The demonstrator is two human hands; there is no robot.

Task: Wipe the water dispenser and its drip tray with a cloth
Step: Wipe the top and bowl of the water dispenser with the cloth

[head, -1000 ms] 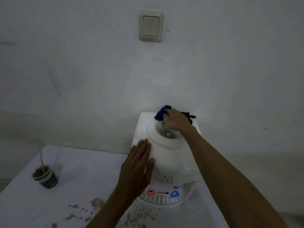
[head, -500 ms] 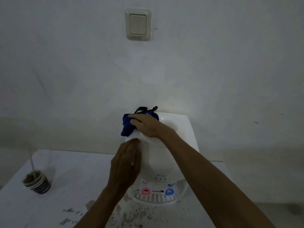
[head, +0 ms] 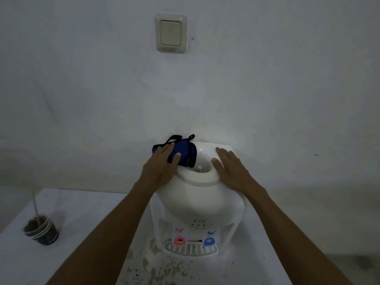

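Note:
A white tabletop water dispenser (head: 197, 200) stands against the wall, its open bottle well on top. The slotted drip tray (head: 190, 250) sits at its foot, below a red tap (head: 180, 241) and a blue tap (head: 209, 241). My left hand (head: 160, 167) presses a blue cloth with black straps (head: 185, 150) onto the top's back left corner. My right hand (head: 230, 167) lies flat and open on the right rim of the top, holding nothing.
The dispenser rests on a white table (head: 82, 223) with flaked, stained paint in front of the tray. A dark paper cup with a straw (head: 42, 231) stands at the table's left edge. A light switch (head: 171, 33) is on the wall above.
The cloth has passed from my right hand to my left. My right hand moved to the dispenser's right rim; my left hand rose from the dispenser's side to its top left corner.

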